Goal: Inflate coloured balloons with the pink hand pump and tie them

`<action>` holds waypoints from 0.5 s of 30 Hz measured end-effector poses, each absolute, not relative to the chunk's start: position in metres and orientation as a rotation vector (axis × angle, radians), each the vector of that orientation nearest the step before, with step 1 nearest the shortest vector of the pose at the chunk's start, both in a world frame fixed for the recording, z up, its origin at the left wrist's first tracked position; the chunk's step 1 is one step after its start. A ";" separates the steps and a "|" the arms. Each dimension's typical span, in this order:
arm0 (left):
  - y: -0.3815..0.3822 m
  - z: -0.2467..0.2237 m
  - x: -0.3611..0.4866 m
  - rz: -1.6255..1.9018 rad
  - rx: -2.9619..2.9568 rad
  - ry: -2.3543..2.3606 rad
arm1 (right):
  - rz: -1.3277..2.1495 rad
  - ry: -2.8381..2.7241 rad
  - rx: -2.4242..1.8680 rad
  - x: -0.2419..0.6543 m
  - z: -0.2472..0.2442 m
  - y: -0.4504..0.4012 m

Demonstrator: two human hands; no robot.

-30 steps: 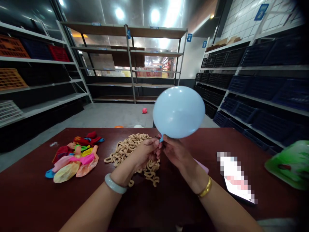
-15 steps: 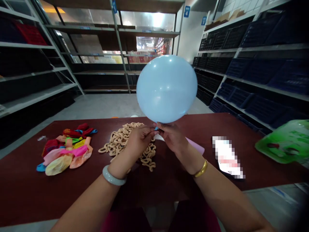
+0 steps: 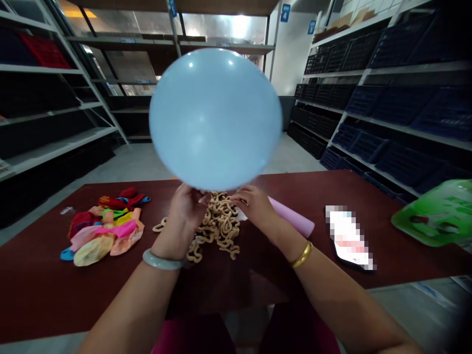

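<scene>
A large inflated light blue balloon (image 3: 216, 120) rises over the table in front of me, its knot out of sight. Under its lower left edge, my left hand (image 3: 187, 209) is closed at the balloon, with the fingertips partly hidden. Beneath the lower right edge is my right hand (image 3: 254, 209), its fingers drawn together in a pinch; whether anything is between them I cannot make out. Below and between both hands lies a heap of tan looped links (image 3: 221, 223) resembling a chain. A pink cylinder (image 3: 293, 218) rests just beyond my right wrist.
Several deflated colourful balloons (image 3: 106, 228) lie on the left of the dark red table (image 3: 121, 300). A phone (image 3: 350, 241) with a blurred screen and a green plastic bag (image 3: 437, 214) are at the right. Shelves with dark crates (image 3: 398, 113) stand beyond.
The balloon has swung left and nearer, and looks larger. My hands have moved apart: the left has shifted left and turned upward, while the right stays close to its place.
</scene>
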State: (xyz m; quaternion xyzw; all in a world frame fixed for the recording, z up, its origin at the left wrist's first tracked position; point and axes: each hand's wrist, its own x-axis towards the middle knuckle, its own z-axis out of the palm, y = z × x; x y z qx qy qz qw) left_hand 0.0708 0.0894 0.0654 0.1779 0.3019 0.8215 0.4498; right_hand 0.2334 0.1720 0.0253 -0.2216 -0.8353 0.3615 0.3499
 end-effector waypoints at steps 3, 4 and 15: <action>0.091 0.060 0.062 1.972 0.376 0.625 | 0.519 -2.392 -0.587 0.228 0.016 0.173; 0.091 0.059 0.060 1.978 0.375 0.615 | 0.424 -2.432 -0.593 0.225 0.014 0.173; 0.090 0.055 0.042 2.043 0.555 0.714 | 0.424 -2.447 -0.598 0.199 0.014 0.179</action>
